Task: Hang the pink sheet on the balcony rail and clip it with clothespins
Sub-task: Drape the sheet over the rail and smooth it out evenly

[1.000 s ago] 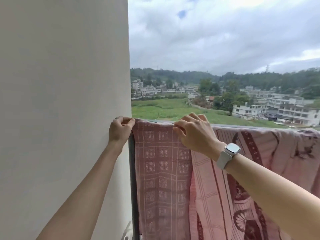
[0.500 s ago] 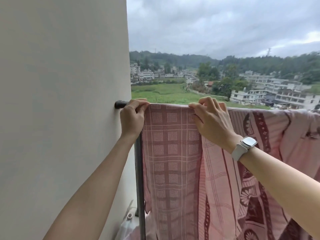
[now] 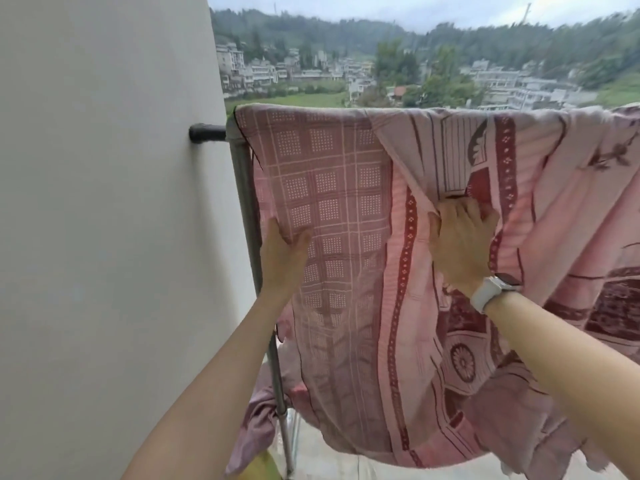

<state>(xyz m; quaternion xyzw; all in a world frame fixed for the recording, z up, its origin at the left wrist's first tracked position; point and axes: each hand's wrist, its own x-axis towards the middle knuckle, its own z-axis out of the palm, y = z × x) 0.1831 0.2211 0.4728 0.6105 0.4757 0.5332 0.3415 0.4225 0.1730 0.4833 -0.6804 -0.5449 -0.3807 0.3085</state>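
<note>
The pink sheet, patterned with dark red checks and bands, is draped over the balcony rail and hangs down on my side. My left hand holds the sheet's left edge about halfway down, thumb in front and fingers behind the cloth. My right hand, with a white watch at the wrist, grips a fold of the sheet near the middle. No clothespins are in view.
A plain white wall fills the left side, with the rail's dark end fixed into it. A grey metal post runs down beside the sheet's left edge. Beyond the rail lie fields, buildings and wooded hills.
Both hands have come down from the top of the rail to grip the sheet lower on its hanging part. The view has tilted downward.
</note>
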